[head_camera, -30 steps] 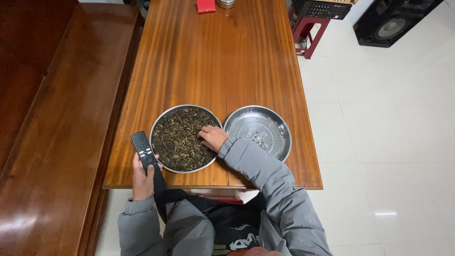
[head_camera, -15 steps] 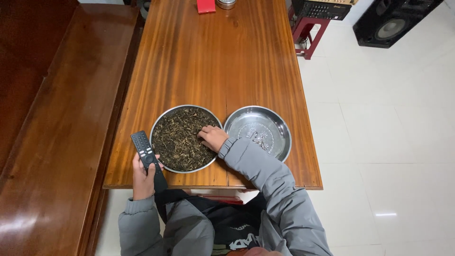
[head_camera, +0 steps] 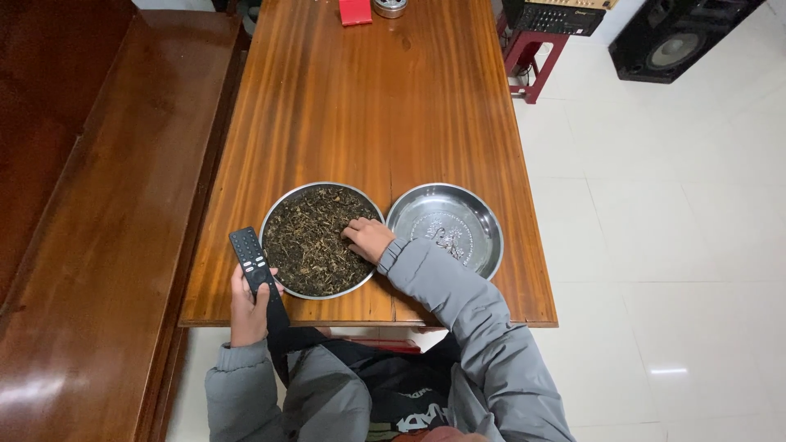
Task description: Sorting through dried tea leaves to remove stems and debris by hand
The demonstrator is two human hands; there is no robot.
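Note:
A round metal dish (head_camera: 278, 209) full of dark dried leaves (head_camera: 307, 241) sits near the front edge of a long wooden table (head_camera: 368, 106). My right hand (head_camera: 368, 238) rests in the leaves at the dish's right side, fingers bent into them. Beside it on the right is a second metal dish (head_camera: 483, 225), nearly bare, with a few small bits (head_camera: 446, 239) in it. My left hand (head_camera: 248, 307) holds a black remote control (head_camera: 252, 262) upright at the table's front left edge, just left of the leaf dish.
A wooden bench (head_camera: 90, 229) runs along the table's left side. At the far end stand a red box (head_camera: 354, 11) and a small metal container (head_camera: 390, 7). On the white tiled floor to the right are a red stool (head_camera: 536, 57) and a black speaker (head_camera: 671, 37).
Almost nothing differs. My right hand stays in the leaves with only slight finger movement, and the remote stays in my left hand.

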